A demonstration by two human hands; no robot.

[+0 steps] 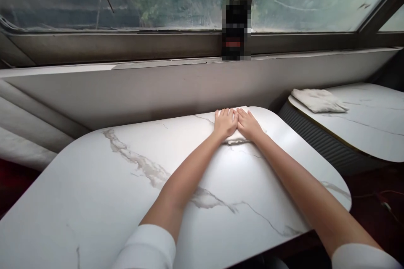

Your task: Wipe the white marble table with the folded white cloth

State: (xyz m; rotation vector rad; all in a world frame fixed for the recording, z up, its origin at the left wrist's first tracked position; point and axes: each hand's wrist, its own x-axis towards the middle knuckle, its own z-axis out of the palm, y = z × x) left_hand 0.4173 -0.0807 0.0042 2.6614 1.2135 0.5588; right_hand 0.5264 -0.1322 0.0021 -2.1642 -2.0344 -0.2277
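Both arms reach across a white marble-patterned table [132, 201] to its far edge. There my left hand [225, 123] lies flat with outstretched fingers, pressing on a folded white cloth [237, 138]. Beside it my right hand [248, 124] also rests flat on the cloth, its fingers extended. The two hands touch each other at the thumbs. Most of the cloth is hidden beneath them; its near edge shows between the wrists.
A second marble-patterned table [375, 113] stands at the right, with another folded white cloth [320, 101] on its near corner. Behind the tables runs a low pale wall [158, 88] under wide windows [179, 0]. A dark pixelated object [236, 29] stands on the sill.
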